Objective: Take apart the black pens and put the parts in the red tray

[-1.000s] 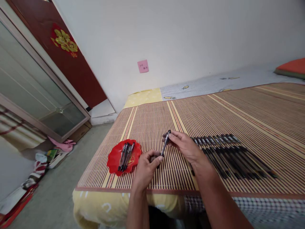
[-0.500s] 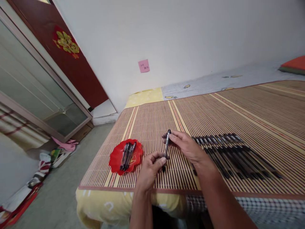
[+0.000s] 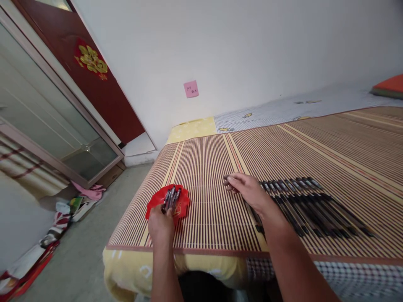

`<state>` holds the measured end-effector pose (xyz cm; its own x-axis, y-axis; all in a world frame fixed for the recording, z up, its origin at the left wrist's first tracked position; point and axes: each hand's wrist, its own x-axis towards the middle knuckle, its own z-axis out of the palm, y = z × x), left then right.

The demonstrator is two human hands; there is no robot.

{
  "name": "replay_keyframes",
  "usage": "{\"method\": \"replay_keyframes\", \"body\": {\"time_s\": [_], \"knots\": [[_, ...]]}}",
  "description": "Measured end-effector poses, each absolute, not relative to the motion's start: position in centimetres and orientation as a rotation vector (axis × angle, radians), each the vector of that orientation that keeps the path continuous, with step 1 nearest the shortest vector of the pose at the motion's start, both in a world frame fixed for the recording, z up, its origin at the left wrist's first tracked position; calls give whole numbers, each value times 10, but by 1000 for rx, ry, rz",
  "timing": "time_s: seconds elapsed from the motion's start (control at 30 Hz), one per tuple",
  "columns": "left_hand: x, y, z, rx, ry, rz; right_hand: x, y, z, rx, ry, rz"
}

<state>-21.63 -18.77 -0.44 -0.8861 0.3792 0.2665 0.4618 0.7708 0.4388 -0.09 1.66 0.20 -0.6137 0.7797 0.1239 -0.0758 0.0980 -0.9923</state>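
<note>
My left hand (image 3: 161,224) is over the near left side of a red scalloped plate (image 3: 184,193). Its fingers are closed on a dark pen, partly hidden by the hand, among several pens (image 3: 172,197) lying side by side in the plate. My right hand (image 3: 247,191) hovers above the striped mat, fingers curled in and thumb near the fingertips, with nothing visible between them. Below its wrist one dark pen (image 3: 254,216) lies on the mat, partly covered by the hand. Just right of that, a row of several dark pens (image 3: 302,205) lies side by side.
The striped mat (image 3: 201,167) covers a bed with yellow and checked bedding (image 3: 132,268). A white wall with a pink note (image 3: 191,89) rises behind. An orange item (image 3: 390,87) sits at the far right. Clothes and other items (image 3: 56,222) lie on the floor at left.
My left hand has moved left from the middle of the mat to the red plate, taking the pen along. My right hand has let go of that pen and stays near its place.
</note>
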Motion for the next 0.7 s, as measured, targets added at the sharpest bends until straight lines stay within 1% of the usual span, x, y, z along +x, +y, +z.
{"method": "replay_keyframes", "body": {"time_s": [0.1, 0.17, 0.3, 0.4, 0.47, 0.6, 0.7], "knots": [[-212, -186, -3, -580, -2673, -753, -3, 14, 2, -704, -1725, 1604], [-206, -182, -1, -607, -2644, -848, -4, 15, 2, -706, -1722, 1596], [-181, -165, 2, -959, -2679, -1228, -1, 18, 3, -695, -1695, 1560], [-153, -147, 1, -1321, -2589, -1526, 8, 23, 7, -728, -1642, 1508], [-136, -136, -1, -1480, -2549, -1652, 15, 26, 8, -763, -1606, 1445], [-112, -120, -10, -1645, -2570, -1700, 29, 32, 10, -843, -1577, 1332], [-95, -112, -17, -1668, -2571, -1557, 34, 34, 10, -871, -1572, 1289]]}}
